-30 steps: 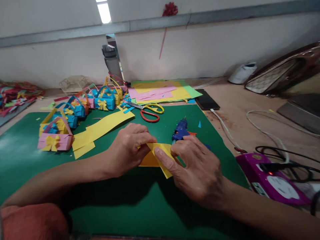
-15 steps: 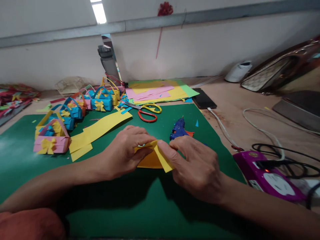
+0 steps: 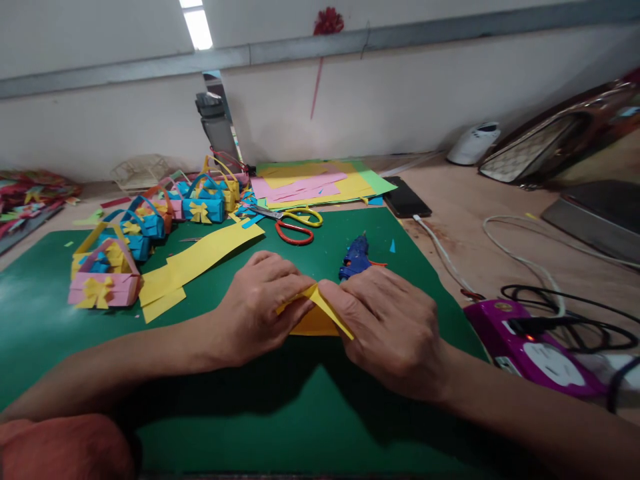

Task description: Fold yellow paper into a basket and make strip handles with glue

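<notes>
Between my two hands is a piece of folded yellow paper (image 3: 316,323), held a little above the green mat (image 3: 240,420). My left hand (image 3: 265,307) pinches its left part between thumb and fingers. At the right, my right hand (image 3: 390,327) grips a narrow folded flap, thumb and fingers closed on it. Much of the paper is hidden by my fingers. Just beyond my right hand lies a blue glue gun (image 3: 356,257) with an orange trigger. Scissors (image 3: 295,227) with one red and one yellow handle loop lie farther back.
Small paper baskets (image 3: 107,287) with bows stand in a row at the left. Beside them lie yellow paper strips (image 3: 200,257). Coloured sheets (image 3: 310,180), a phone (image 3: 407,198) and a grey bottle (image 3: 217,123) are at the back. A purple power strip (image 3: 530,353) with cables sits right.
The flap at the right has turned, so it now shows narrower beside my right thumb. My left fingers have shifted slightly right along the paper.
</notes>
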`<state>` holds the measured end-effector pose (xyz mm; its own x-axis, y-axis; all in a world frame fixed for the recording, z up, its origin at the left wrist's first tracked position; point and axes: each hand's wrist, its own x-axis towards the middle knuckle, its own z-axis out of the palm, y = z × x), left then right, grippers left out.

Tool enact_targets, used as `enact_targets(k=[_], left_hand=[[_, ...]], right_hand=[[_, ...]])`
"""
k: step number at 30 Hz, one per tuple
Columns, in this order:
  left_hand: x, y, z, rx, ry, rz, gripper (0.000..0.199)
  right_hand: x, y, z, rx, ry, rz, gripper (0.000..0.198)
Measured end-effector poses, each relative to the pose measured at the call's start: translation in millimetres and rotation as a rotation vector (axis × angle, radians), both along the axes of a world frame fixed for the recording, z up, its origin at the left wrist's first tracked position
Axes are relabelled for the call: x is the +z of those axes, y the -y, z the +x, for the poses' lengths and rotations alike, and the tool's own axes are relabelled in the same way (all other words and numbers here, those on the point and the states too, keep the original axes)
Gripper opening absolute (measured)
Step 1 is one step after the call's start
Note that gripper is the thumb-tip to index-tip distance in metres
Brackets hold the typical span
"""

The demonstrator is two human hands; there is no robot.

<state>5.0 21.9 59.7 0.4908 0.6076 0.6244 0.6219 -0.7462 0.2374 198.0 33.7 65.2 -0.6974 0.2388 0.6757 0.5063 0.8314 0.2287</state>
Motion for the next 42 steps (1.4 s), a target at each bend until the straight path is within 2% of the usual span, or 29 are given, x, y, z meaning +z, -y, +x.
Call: enact_targets(k=[5,9,13,19,21,25,30,37,42], left_hand=[[-1.5,2,3,0.037,-0.042,0.042,0.012],[-1.2,3,4,0.052,-0.053,0.064,0.014],[-1.0,2,4,0.056,-0.043,0.108,0.015],[3.2,-5,-2,-0.016,-0.007,0.017,0.018],[6.0,-8,-5,-0.060,0.013,-0.041,0.018],[10.1,-12,-9,-0.104,0.048,-0.114,0.018],[11.0,-14,-10,-0.143,0.044,-0.140,0.019],[6.1,-16,-7,-0.158,-0.008,-0.005,0.020],[6.6,-15,-8,-0.040,0.045,0.146,0.020]], right_hand=[[-2,0,-3,-0.011,-0.063,-0.030,0.013],[-3,0,-4,0.020,-0.106,-0.054,0.014],[-5,2,-7,0.063,-0.172,-0.136,0.013],[1,6,-2,0.151,-0.289,-0.341,0.047],[3,4,0,0.131,-0.337,-0.419,0.041],[4,-4,0,0.060,-0.363,-0.452,0.009],[1,-10,-4,0.120,-0.355,-0.547,0.009],[1,-9,-3,0.140,-0.330,-0.535,0.010],[0,-10,-3,0.115,-0.312,-0.480,0.010]])
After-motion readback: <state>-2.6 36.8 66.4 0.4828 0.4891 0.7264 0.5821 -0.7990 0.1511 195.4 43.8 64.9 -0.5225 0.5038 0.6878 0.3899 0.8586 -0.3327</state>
